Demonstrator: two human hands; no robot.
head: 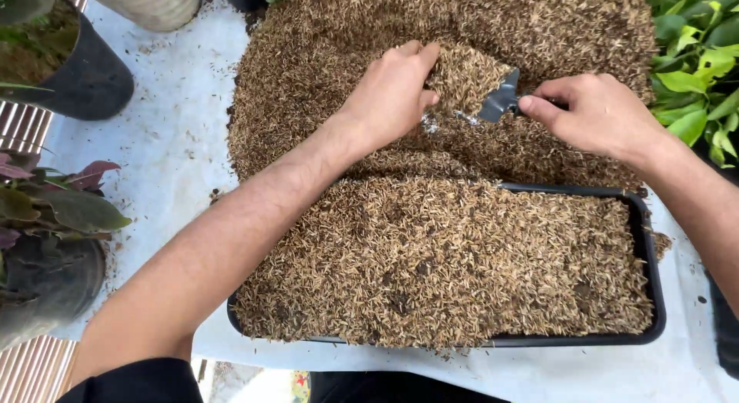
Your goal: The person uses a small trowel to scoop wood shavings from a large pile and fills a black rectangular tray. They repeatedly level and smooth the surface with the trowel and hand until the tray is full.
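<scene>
One black tray (pixel 650 295) sits nearest, heaped with brown husk mix. Just past it, the left hand (pixel 392 95) cups husks against a metal trowel (pixel 500 99), right hand (pixel 596 114) pinched tight on its handle, on the big husk pile (pixel 462 18) behind.

Both forearms bare, left hand (pixel 392 95) and right hand (pixel 600 114) ungloved; a dark sleeve edge shows at seven o'clock.

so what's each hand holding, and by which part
Right hand grips a small dark metal trowel by its handle; left hand cups loose brown husks against the blade.
</scene>
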